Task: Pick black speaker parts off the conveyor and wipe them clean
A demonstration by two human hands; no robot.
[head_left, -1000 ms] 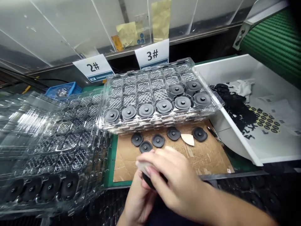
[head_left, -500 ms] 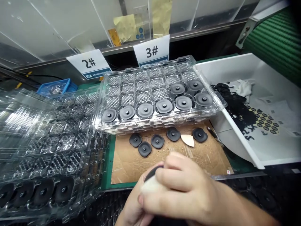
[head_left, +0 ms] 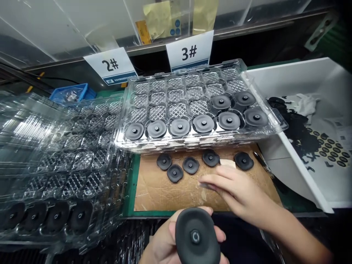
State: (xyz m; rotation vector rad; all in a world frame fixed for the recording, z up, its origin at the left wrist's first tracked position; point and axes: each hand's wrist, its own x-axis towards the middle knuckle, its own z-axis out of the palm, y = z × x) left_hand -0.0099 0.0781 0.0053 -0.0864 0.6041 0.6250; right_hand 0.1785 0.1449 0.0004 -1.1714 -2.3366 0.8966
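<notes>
Your left hand [head_left: 162, 244] clamps a black disc [head_left: 198, 236] by its edge, nearside of the cardboard [head_left: 156, 196], probably keeping its face unmarked | your right hand [head_left: 238, 189] is over the cardboard, its closure unclear | five loose discs [head_left: 190, 169] lie on the cardboard, likely for cushioning

The left grip [head_left: 163, 242] is cupped palm-up, while the right grip [head_left: 233, 189] points leftward, palm-down, farther forward.

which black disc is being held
The disc in the left hand, at the bottom edge; the five discs on the cardboard and those in the trays aren't held.
</notes>
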